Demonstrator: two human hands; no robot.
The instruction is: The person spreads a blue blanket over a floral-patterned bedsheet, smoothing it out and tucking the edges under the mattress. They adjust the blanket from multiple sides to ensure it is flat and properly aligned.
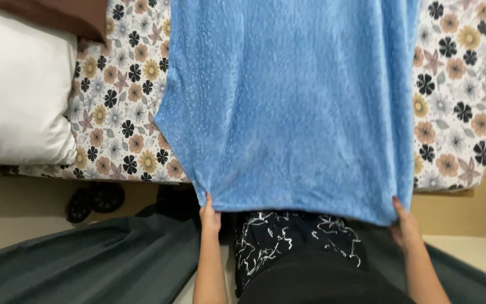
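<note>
A: What is the person holding?

B: A fuzzy sky-blue fleece blanket (293, 101). It lies spread over a bed with a flower-printed sheet in black, tan and cream (119, 107), and its near edge hangs just past the bed's edge, toward the person's body.

A: Why does it look stretched there?

B: My reading is that the 2 near corners are being pulled apart and kept taut. The bottom hem runs almost straight between the hands, and faint creases fan upward from each corner. The far part rests flat on the sheet.

A: How are the hands set?

B: The left hand (210, 217) reaches up at the blanket's near left corner, forearm nearly vertical in the view. The fingers are closed in a pinch on the corner, with the tips tucked against the cloth. The right hand (405, 225) is at the near right corner, forearm angled outward, fingers likewise closed on the hem. The 2 hands are well apart, about the blanket's full width.

A: Anything else around?

B: A plump white pillow (18, 84) sits at the left end of the bed, with a brown pillow (57, 14) touching its top. A dark grey-green cloth (85, 259) lies below, near the person's black, white-patterned trousers (288, 236). A pair of dark shoes (94, 200) rests on the floor under the bed's edge.
</note>
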